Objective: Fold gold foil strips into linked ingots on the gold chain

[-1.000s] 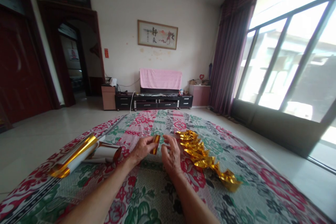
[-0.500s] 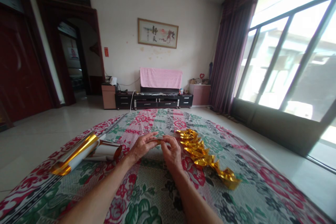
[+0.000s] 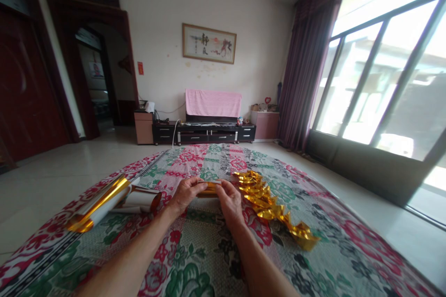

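A small piece of gold foil paper (image 3: 208, 190) with a pale upper edge stretches between my two hands over the flowered cloth (image 3: 205, 253). My left hand (image 3: 187, 193) pinches its left end, and my right hand (image 3: 229, 198) grips its right end. Just right of my right hand, several folded gold paper ingots (image 3: 263, 202) lie in a slanting row running toward me. Rolled sheets of gold and white paper (image 3: 101, 204) rest on the cloth to the left, a second curled roll (image 3: 141, 200) beside them.
Past the cloth's far edge, a low black TV cabinet (image 3: 216, 134) stands against the wall, with a pink cloth (image 3: 213, 102) draped over what is on it. Purple curtains (image 3: 299, 79) and a large window (image 3: 379, 79) are at right. A dark doorway (image 3: 101, 79) opens at left.
The foil paper has turned so that its gold face shows between my hands. My left fingers have drawn in to a pinch, and my hands sit slightly lower.
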`<action>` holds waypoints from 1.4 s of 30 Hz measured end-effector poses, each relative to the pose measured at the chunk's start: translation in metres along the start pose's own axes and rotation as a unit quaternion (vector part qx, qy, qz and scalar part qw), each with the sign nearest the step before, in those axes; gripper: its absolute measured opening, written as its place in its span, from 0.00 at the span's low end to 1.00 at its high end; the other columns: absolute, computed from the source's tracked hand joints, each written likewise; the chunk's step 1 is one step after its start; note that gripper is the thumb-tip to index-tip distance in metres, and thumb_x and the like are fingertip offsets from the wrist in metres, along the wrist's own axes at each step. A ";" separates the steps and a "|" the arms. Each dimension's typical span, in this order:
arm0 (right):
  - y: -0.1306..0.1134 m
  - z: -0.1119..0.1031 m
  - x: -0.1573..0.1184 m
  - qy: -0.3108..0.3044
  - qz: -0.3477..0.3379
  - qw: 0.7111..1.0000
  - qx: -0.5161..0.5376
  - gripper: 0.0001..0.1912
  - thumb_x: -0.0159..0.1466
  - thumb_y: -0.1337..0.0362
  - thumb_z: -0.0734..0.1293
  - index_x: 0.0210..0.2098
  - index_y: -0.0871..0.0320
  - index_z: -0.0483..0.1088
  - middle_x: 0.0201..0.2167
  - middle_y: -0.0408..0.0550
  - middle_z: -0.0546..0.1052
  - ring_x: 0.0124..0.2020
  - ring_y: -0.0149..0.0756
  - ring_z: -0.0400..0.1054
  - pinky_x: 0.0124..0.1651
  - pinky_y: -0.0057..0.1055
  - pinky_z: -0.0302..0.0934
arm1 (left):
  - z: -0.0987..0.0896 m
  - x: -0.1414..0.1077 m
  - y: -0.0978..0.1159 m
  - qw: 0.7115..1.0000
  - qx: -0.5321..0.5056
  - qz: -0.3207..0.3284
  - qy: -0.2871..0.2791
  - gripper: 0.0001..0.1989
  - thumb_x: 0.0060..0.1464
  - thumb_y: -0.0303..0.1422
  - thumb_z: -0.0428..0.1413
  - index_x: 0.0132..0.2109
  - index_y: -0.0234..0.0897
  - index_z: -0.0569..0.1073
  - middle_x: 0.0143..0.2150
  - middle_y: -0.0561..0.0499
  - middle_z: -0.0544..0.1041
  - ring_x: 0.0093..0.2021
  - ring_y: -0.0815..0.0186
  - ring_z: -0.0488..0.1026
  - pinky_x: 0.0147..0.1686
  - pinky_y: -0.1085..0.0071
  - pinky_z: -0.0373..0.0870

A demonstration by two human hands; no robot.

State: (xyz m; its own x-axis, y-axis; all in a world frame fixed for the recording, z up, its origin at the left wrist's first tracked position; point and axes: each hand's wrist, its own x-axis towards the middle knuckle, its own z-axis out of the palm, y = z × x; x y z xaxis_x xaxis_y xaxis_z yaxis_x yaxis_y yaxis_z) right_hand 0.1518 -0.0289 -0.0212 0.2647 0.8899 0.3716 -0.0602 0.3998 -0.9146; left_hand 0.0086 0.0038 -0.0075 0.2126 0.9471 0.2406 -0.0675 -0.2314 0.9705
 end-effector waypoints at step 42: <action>0.006 -0.001 0.002 0.074 0.013 0.990 -0.123 0.20 0.54 0.53 0.62 0.29 0.63 0.75 0.23 0.46 0.75 0.25 0.33 0.66 0.28 0.24 0.59 | 0.003 0.000 -0.009 0.999 0.047 -0.018 0.008 0.12 0.41 0.37 0.57 0.29 0.31 0.74 0.18 0.57 0.68 0.19 0.74 0.60 0.20 0.77 0.56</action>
State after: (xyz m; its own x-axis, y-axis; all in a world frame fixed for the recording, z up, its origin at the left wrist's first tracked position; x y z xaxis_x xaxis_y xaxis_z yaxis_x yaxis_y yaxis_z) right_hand 0.1533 -0.0253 -0.0265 0.4061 0.8498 0.3359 0.1617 0.2950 -0.9417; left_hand 0.0119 0.0051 -0.0160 0.1979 0.9583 0.2062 0.0319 -0.2165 0.9758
